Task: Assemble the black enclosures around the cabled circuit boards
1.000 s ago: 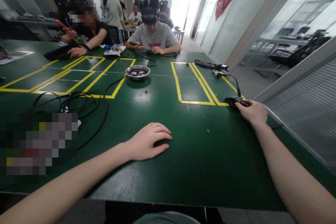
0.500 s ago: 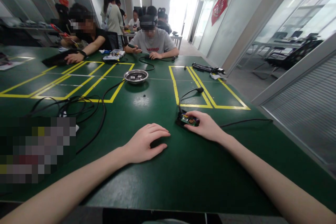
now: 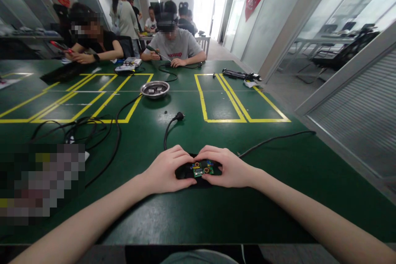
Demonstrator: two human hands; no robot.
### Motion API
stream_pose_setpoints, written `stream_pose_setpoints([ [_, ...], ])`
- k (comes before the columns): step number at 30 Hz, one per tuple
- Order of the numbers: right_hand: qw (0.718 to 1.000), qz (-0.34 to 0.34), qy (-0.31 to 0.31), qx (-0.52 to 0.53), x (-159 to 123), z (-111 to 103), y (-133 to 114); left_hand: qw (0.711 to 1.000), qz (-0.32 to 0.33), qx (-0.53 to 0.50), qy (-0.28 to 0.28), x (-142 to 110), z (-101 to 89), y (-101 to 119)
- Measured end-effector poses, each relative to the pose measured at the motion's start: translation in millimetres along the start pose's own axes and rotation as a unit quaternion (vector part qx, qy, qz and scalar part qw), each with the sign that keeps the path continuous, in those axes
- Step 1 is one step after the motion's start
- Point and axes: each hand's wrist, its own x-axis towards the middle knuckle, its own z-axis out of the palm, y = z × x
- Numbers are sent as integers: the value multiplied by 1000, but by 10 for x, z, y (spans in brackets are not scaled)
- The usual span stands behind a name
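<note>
A green circuit board (image 3: pixel 198 172) with copper coils sits in an opened black adapter casing (image 3: pixel 184 172) on the table in front of me. My left hand (image 3: pixel 165 169) is curled round the casing's left end, with thumb on the near side and fingers on the far side. From the right, my right hand (image 3: pixel 232 168) grips the board and casing between thumb and fingers. A short black cord with a power plug (image 3: pixel 179 116) runs out beyond my left hand. Another black cable (image 3: pixel 275 137) stretches off to the right. My hands hide both ends of the casing.
The green table (image 3: pixel 247 214) bears yellow tape rectangles. A metal bowl (image 3: pixel 154 90) with metal parts stands ahead, a folded black tripod-like item (image 3: pixel 239 75) at the far right. Tangled cables (image 3: pixel 89 130) lie left, near a blurred area. Co-workers (image 3: pixel 173 45) sit across, one holding a screwdriver.
My right hand has brought the casing with its board left and closer, and the plug came along. My left hand, free before, has closed on its left end.
</note>
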Motion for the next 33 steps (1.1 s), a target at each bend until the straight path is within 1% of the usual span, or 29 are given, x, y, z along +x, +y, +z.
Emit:
stream_pose_setpoints([
  [4, 999, 13, 45, 6, -12, 22, -13, 999, -25, -34, 3, -21, -18, -25],
  [8, 997, 25, 70, 25, -16, 50, -5, 998, -45, -42, 19, -61, 2, -41],
  [11, 997, 22, 73, 22, -9, 46, 3, 998, -62, -28, 16, -83, 13, -40],
  [14, 997, 22, 73, 23, 0, 32, 17, 998, -62, -20, 12, -91, 13, -37],
  [18, 996, 39, 64, 37, 6, 15, 32, 998, -56, -2, 14, -90, 12, -57],
  [22, 997, 56, 56, 27, 16, 17, 52, 998, -62, 12, -1, -78, 14, -83],
  [25, 997, 40, 54, -27, 35, 68, 86, 998, -68, 15, -8, -52, 11, -82],
  [29, 984, 29, 47, -169, 56, 137, 120, 995, -96, 17, 10, -16, 2, -76],
  [31, 976, 28, 45, -212, 47, 111, 118, 994, -104, 18, 17, -12, 0, -79],
  [33, 972, 36, 47, -226, 18, 29, 109, 994, -103, 23, 21, -16, 0, -83],
])
